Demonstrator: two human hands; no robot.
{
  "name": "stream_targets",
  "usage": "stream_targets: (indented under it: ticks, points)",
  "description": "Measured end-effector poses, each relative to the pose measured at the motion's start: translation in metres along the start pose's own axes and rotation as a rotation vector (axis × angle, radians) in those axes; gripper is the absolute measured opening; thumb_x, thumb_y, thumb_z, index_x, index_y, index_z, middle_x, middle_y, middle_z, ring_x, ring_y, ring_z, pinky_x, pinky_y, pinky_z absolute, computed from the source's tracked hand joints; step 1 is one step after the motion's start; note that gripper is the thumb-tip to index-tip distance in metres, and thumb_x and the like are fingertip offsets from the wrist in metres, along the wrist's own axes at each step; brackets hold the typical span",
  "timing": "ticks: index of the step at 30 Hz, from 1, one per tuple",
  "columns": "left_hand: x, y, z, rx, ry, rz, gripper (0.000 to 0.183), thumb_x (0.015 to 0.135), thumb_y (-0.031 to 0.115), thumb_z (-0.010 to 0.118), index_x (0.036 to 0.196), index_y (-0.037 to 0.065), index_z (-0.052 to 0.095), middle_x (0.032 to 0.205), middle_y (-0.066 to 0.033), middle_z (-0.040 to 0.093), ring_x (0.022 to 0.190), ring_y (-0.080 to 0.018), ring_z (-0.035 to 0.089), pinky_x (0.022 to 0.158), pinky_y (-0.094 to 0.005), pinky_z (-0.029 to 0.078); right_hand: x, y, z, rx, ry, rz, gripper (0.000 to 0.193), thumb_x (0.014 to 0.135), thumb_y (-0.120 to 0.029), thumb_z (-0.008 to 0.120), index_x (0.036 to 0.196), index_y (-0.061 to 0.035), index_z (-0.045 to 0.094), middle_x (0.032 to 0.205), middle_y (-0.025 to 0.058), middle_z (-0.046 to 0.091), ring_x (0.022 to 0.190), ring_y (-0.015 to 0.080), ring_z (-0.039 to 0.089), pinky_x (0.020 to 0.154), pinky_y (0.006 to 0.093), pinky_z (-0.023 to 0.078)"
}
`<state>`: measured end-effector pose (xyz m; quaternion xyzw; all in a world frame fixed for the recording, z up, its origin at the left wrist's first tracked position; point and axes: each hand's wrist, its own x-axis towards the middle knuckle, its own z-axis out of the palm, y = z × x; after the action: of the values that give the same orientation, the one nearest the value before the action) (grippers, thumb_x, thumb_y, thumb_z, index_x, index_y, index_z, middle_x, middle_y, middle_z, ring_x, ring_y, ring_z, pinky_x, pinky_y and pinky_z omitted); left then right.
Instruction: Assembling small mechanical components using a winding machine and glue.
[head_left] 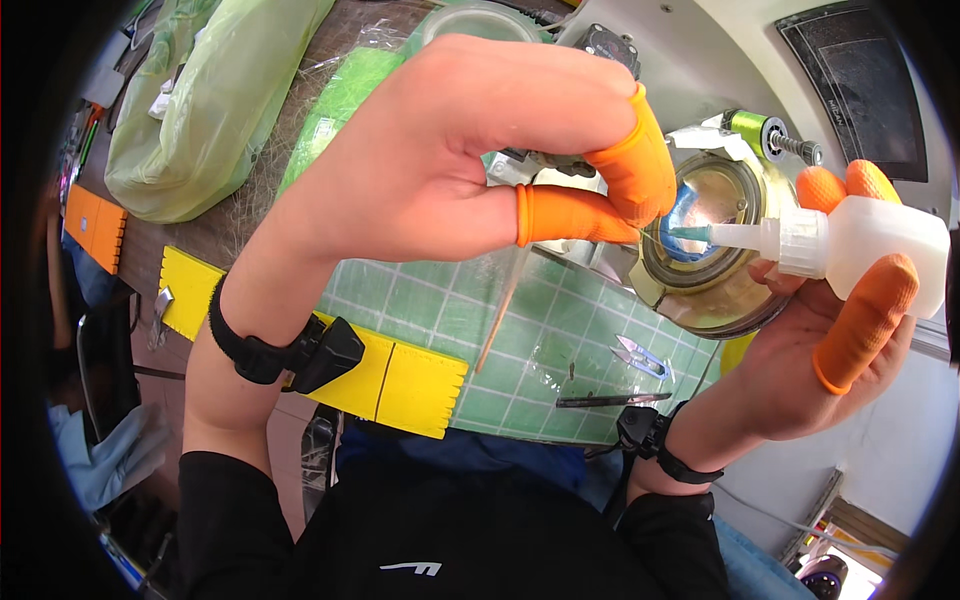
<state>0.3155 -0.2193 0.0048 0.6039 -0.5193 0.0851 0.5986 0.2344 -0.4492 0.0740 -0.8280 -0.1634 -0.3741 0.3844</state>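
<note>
A: Where's the bottle (890, 250)?
B: In the right hand (810, 360), held sideways, its teal tip (690, 234) pointing left, just beside the left hand's fingertips. In this view the tip shows over the round metal dish (700, 318).
A: How are the fingers set?
B: On the right they're clamped round the bottle, thumb on the near side and two orange-capped fingers showing past the far side. On the left hand (450, 150), thumb and index come together at the tips, on what looks like a fine strand (648, 238).
A: How would the bottle handle?
B: I'd judge it light, with soft plastic walls that give under a squeeze. Hold it round the body, behind the white cap (803, 243). The tip is thin, so I wouldn't grip there; it could bend.
A: And the strand?
B: Barely visible. Probably weightless in the hand, limp and easy to lose; a pinch close to the end suits it. The orange finger caps (565, 213) should help if it's slippery.
A: Any writing?
B: No label that I can see on the bottle. There's a white mark (412, 569) on the black top, and a small pale marking on the dark panel (855, 85), too blurred to make out.
</note>
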Motion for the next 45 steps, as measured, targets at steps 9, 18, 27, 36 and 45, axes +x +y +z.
stream_targets:
  ticks: [9,18,27,36,45]
  points:
    - [-0.001,-0.001,0.001,-0.007,0.015,0.022,0.018,0.075,0.002,0.084,0.087,0.000,0.070,0.091,-0.0133,0.073,0.085,-0.0259,0.071,0.094,-0.0438,0.059,-0.007,-0.001,0.008,0.083,0.239,0.100,0.062,0.108,-0.039,0.048,0.132,0.0189,0.049,0.116,0.0363,0.066,0.073,0.0245,0.069,0.062,0.0324,0.058]
    - [-0.002,-0.001,0.000,-0.015,0.020,0.008,0.018,0.075,0.000,0.084,0.086,0.001,0.070,0.090,-0.0130,0.073,0.086,-0.0259,0.071,0.093,-0.0427,0.059,-0.002,-0.004,0.007,0.121,0.041,0.068,0.061,0.107,-0.038,0.050,0.131,0.0183,0.050,0.117,0.0366,0.065,0.072,0.0265,0.069,0.064,0.0322,0.059]
    - [0.005,0.005,0.003,0.017,-0.024,-0.006,0.018,0.075,0.000,0.083,0.088,0.000,0.071,0.091,-0.0129,0.074,0.086,-0.0275,0.071,0.097,-0.0465,0.058,-0.020,-0.013,-0.023,0.395,-0.032,0.239,0.058,0.105,-0.047,0.050,0.114,0.0107,0.052,0.100,0.0204,0.063,0.074,0.0189,0.063,0.050,0.0252,0.045]
    - [-0.011,0.015,-0.006,0.039,-0.044,-0.198,0.016,0.082,0.001,0.073,0.095,-0.004,0.067,0.105,-0.0162,0.069,0.101,-0.0309,0.068,0.108,-0.0670,0.044,-0.064,0.018,-0.210,0.296,0.700,0.347,0.042,0.109,-0.034,0.053,0.126,0.0047,0.053,0.108,0.0112,0.062,0.069,0.0097,0.045,0.061,0.0227,0.039]
    - [-0.032,-0.001,-0.013,0.109,0.028,-0.308,0.023,0.093,0.007,0.070,0.110,-0.007,0.063,0.115,-0.0199,0.066,0.117,-0.0376,0.063,0.116,-0.0613,0.035,-0.103,0.080,-0.263,-0.485,0.327,0.392,0.025,0.104,-0.015,0.063,0.119,0.0033,0.069,0.104,0.0084,0.074,0.086,0.0045,0.059,0.075,0.0208,0.045]
